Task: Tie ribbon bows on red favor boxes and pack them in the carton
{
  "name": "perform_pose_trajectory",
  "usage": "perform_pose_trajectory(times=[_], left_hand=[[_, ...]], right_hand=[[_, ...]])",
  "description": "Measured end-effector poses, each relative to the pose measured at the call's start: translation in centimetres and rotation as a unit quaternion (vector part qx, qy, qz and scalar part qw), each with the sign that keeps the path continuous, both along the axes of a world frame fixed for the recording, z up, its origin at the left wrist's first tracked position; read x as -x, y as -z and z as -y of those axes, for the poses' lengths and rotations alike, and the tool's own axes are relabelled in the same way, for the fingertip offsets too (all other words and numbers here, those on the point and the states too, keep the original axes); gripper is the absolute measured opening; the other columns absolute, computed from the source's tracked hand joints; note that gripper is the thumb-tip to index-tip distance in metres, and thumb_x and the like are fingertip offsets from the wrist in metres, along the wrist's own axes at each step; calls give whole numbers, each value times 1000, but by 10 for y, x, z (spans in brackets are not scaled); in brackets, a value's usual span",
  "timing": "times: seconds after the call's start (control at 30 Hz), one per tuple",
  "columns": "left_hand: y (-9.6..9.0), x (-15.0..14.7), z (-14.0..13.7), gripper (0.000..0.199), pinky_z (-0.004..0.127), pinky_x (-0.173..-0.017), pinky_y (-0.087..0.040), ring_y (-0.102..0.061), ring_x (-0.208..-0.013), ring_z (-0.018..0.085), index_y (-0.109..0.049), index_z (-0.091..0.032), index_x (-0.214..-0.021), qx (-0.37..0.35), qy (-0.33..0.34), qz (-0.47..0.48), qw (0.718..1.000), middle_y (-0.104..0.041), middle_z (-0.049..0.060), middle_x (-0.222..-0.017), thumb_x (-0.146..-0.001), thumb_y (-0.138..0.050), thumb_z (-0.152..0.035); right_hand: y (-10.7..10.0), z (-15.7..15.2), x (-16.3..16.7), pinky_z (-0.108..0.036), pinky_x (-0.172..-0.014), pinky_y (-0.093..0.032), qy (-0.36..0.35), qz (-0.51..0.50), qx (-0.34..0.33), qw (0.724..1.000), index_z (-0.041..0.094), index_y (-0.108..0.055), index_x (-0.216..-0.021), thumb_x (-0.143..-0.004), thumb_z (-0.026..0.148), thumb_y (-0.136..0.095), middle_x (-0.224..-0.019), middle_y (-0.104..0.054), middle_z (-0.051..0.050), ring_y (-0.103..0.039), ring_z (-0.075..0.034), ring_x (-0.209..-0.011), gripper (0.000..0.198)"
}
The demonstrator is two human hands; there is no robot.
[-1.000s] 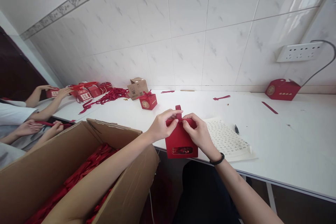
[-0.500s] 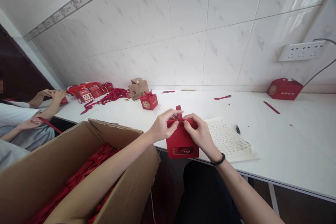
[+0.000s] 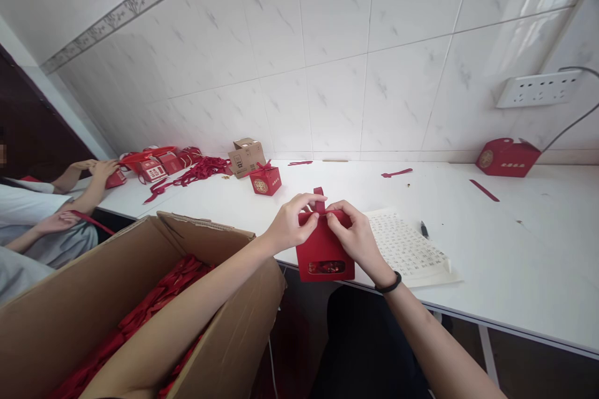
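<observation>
At the table (image 3: 524,274), your left hand (image 3: 296,222) and right hand (image 3: 354,230) pinch the red box (image 3: 322,248); uneven pressure could crease it.

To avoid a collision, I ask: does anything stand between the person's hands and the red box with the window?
Nothing visible: the left hand and right hand hold the top of the red box; the paper sheet lies to its right.

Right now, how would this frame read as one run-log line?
left hand: gripping box top | right hand: gripping box top | ribbon: looped above box | paper: on table, right of box
</observation>
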State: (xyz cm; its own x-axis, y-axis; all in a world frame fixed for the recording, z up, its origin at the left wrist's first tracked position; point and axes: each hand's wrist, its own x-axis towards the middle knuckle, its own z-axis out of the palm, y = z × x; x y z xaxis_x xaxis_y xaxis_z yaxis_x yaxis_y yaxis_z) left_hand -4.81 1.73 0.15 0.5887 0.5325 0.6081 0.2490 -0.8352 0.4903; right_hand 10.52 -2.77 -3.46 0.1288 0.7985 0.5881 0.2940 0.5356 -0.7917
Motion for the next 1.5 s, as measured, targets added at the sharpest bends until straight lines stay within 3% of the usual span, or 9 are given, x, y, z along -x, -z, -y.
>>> perform_pose_trajectory(times=[0.37, 0.5, 0.73, 0.87, 0.93, 1.27, 1.5], left_hand=[[-1, 1, 1, 27, 26, -72, -44, -52, -72, 11, -50, -18, -106, 40, 26, 28, 998, -50, -1, -73, -80, -49, -12], [0, 0, 2, 43, 27, -72, -44, -52, -75, 13, -35, -19, -120, 111, 39, 30, 993, -51, -1, -76, -80, -49, -15], [-3, -1, 5, 41, 26, -69, -44, -53, -80, 14, -32, -20, -113, 168, -4, 37, 985, -53, 1, -85, -77, -53, -22], [-3, -1, 5, 8, 26, -68, -44, -51, -77, 14, -47, -17, -82, 137, -14, 9, 990, -52, 1, -79, -77, -50, -22], [-4, -1, 4, 8, 26, -66, -43, -50, -72, 13, -47, -17, -72, 113, -10, -7, 993, -51, 1, -74, -77, -49, -21], [-2, -2, 4, 12, 24, -62, -40, -48, -63, 11, -48, -17, -66, 74, -32, -20, 997, -53, -2, -66, -77, -49, -21], [-1, -2, 2, 13, 27, -61, -42, -48, -62, 12, -47, -19, -65, 27, 16, 8, 999, -52, 0, -66, -77, -48, -17]], right_hand=[[0, -2, -4, -26, -62, -43, -28, -3, 16, 999, 19, -56, -79, -81, 29, -48, -79, -60, 0, -54, -16, -69, 12], [1, 1, -3, -26, -63, -43, -20, -10, 11, 1000, 20, -56, -82, -82, 30, -48, -82, -60, 0, -55, -16, -71, 13], [1, 3, -1, -27, -66, -45, -20, -14, 9, 1000, 19, -56, -82, -84, 33, -48, -83, -61, -1, -56, -17, -72, 15], [1, 3, -1, -27, -66, -46, -14, -8, 5, 1000, 19, -56, -82, -84, 33, -47, -83, -61, -2, -56, -17, -74, 16], [2, 3, -1, -26, -66, -45, -10, -4, 3, 1000, 20, -56, -82, -85, 33, -47, -83, -61, -2, -56, -17, -75, 16], [1, 3, -2, -23, -55, -44, -6, 5, 20, 1000, 20, -55, -79, -84, 36, -48, -79, -60, -1, -55, -16, -67, 19], [1, 4, -5, -23, -52, -43, -4, 21, 22, 1000, 19, -55, -78, -83, 38, -47, -77, -60, -2, -55, -16, -64, 21]])
